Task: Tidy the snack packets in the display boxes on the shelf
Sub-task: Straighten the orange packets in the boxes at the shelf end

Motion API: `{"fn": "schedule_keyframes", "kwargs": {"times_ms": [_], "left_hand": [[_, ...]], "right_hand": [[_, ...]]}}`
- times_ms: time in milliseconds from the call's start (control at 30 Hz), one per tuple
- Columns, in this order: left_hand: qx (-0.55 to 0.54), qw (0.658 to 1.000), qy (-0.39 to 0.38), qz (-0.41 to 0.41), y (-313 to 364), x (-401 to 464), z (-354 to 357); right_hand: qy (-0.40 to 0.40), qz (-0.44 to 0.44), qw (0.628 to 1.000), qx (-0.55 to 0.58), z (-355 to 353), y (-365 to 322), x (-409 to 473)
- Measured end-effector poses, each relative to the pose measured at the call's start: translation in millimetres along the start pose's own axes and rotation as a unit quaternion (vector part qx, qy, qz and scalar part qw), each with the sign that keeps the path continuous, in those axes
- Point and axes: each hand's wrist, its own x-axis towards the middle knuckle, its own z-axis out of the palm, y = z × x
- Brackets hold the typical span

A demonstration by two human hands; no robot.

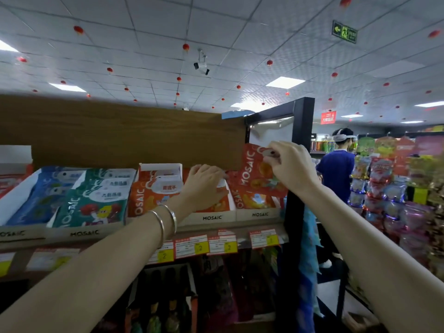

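Note:
Several cardboard display boxes marked MOSAIC stand in a row on the shelf (262, 228). My right hand (292, 168) pinches the top edge of a red snack packet (254, 169), lifted above the rightmost box (259, 213). My left hand (204, 183) rests with fingers curled on the orange packets (149, 195) in the neighbouring box (211, 218). Further left, one box holds green packets (96, 200) and another holds blue packets (43, 195).
A wooden board (134, 135) overhangs the boxes. A black metal post (292, 236) ends the shelf at the right. Price tags (216, 245) hang on the shelf edge. A person in blue (335, 171) stands in the aisle beside hanging snack bags (384, 183).

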Motion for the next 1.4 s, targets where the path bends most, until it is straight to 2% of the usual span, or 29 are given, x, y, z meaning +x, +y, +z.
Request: {"fn": "schedule_keyframes", "kwargs": {"times_ms": [333,533,733,833,933,1000,1100,1300,1400], "left_hand": [[-0.003,0.99,-0.134,-0.04,32.0,37.0,19.9],[0.046,0.992,-0.118,-0.031,29.4,49.5,41.0],[0.0,0.995,-0.089,-0.044,33.9,54.4,40.2],[-0.056,0.994,-0.088,-0.034,35.9,54.3,37.0],[-0.191,0.977,-0.085,-0.052,35.5,55.1,34.1],[-0.245,0.967,-0.033,-0.067,33.4,57.7,27.3],[-0.249,0.966,0.018,-0.063,25.5,62.9,7.7],[-0.255,0.964,-0.014,-0.07,-8.2,58.0,-54.7],[-0.257,0.959,-0.055,-0.103,-26.4,41.7,-71.7]], "right_hand": [[-0.023,0.023,0.999,-0.018,-22.8,33.5,-19.3],[-0.031,0.024,0.999,-0.012,-28.5,45.9,-26.7],[-0.039,0.022,0.999,-0.011,-30.9,50.1,-31.6],[-0.041,0.021,0.999,-0.01,-31.5,50.8,-32.9],[-0.046,0.02,0.999,-0.01,-31.7,50.5,-33.4],[-0.05,0.018,0.999,-0.007,-30.9,49.6,-33.3],[-0.059,0.012,0.998,-0.001,-28.7,46.5,-31.5],[-0.061,-0.007,0.998,0.015,-18.8,32.8,-21.9],[-0.069,-0.013,0.997,0.018,-11.0,25.0,-15.9]]}}
